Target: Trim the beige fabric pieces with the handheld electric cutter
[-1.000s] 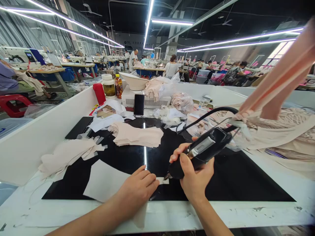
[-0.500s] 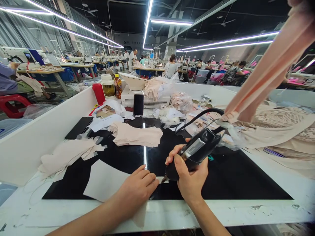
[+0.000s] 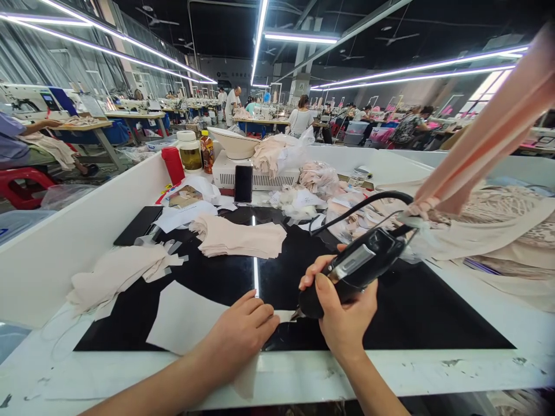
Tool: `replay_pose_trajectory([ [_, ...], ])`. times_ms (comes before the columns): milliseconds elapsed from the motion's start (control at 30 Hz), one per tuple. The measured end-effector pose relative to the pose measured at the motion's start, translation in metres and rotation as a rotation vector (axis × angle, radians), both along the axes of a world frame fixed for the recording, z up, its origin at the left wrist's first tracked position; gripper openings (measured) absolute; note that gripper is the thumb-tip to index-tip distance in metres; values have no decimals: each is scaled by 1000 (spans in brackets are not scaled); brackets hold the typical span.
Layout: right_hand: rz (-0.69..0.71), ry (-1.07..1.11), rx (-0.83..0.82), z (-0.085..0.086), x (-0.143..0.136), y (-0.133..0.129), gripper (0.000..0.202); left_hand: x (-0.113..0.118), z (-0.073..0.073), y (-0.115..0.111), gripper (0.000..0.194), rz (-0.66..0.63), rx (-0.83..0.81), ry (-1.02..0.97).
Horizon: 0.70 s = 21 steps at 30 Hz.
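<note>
Left hand (image 3: 245,329) presses flat on the pale piece (image 3: 184,318) upon the black mat (image 3: 425,315); right hand (image 3: 347,312) grasps a tool (image 3: 359,263), tip (image 3: 295,315) at the piece's narrow end. A tug from the pink strip (image 3: 470,144) could jerk it toward the left hand.

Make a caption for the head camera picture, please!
Left hand on a pale sheet, right hand gripping a black tool.
</note>
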State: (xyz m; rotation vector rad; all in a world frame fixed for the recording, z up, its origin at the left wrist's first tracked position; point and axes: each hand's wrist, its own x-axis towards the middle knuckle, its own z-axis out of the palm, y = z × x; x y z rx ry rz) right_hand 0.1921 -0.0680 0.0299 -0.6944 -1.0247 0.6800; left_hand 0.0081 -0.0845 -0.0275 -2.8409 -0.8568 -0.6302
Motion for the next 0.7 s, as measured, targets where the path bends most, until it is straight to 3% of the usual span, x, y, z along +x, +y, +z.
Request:
replay_pose_trajectory([
  [133, -4, -25, -7, 1, 1, -1, 30, -2, 3, -7, 28, 33, 16, 67],
  [367, -35, -29, -30, 3, 1, -9, 42, -16, 4, -24, 30, 169, -87, -12],
  [600, -88, -76, -23, 3, 1, -14, 31, -16, 4, -10, 42, 175, -183, 60],
  [700, -133, -100, -26, 2, 1, -15, 32, -13, 9, -4, 38, 175, -227, 50],
])
